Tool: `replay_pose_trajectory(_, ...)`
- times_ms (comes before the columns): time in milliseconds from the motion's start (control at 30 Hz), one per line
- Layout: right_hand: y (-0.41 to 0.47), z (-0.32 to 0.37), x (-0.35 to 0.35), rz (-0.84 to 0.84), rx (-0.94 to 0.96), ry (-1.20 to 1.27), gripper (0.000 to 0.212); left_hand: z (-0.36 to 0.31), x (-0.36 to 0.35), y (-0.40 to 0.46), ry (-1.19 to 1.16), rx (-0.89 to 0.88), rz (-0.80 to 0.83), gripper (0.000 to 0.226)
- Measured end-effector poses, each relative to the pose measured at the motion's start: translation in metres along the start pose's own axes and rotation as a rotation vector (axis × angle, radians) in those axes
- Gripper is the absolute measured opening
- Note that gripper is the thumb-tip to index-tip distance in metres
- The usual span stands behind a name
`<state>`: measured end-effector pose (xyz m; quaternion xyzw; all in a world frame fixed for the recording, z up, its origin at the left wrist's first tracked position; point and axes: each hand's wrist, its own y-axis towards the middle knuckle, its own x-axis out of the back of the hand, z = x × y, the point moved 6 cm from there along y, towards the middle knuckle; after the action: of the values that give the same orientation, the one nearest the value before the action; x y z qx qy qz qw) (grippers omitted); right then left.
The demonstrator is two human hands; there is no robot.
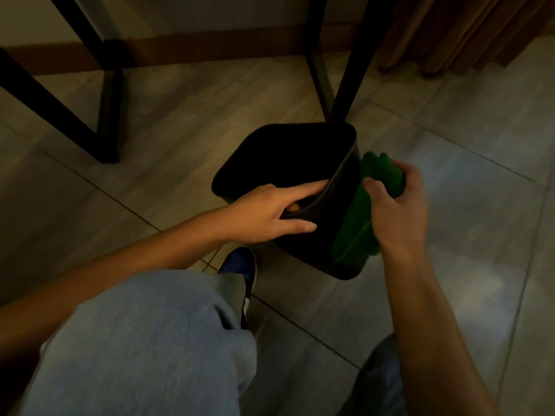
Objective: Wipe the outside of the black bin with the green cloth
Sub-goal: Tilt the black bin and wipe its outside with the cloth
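black bin looks light and tippy; left hand pinches its near rim, right hand bunches soft green cloth against its right wall.

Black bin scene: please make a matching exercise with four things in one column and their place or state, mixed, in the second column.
Things:
1. left hand
2. right hand
3. green cloth
4. shoe

Places or states:
A. lies against the outer wall of the black bin
B. stands on the tiled floor, near the bin's base
C. holds the bin's rim, fingers inside
D. grips the cloth

Pairs: 1-C, 2-D, 3-A, 4-B
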<state>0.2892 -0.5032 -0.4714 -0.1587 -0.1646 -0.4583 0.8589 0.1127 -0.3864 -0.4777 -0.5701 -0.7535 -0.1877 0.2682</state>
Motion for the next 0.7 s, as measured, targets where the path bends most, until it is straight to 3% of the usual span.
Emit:
replay_pose_trajectory(67,-0.006,0.013,-0.005,-0.033,0.039,-0.011,0.049,-0.005,-0.002,0.004,0.07,-0.023,0.002,0.074)
replay_pose_trajectory(233,-0.017,0.028,-0.013,-0.072,0.095,-0.17,0.092,-0.014,-0.008,0.01,0.19,-0.071,0.049,0.078)
replay_pose_trajectory(433,-0.009,0.012,0.002,-0.071,0.052,-0.139,0.085,-0.007,-0.009,0.002,0.114,-0.031,0.198,0.082)
replay_pose_trajectory(533,-0.01,0.003,0.008,-0.094,0.037,-0.117,0.081,0.014,0.021,-0.008,0.187,0.007,0.088,0.078)
replay_pose_trajectory(700,-0.011,-0.005,0.018,-0.134,0.073,-0.099,0.073,0.08,0.054,-0.032,0.548,0.177,-0.059,0.08)
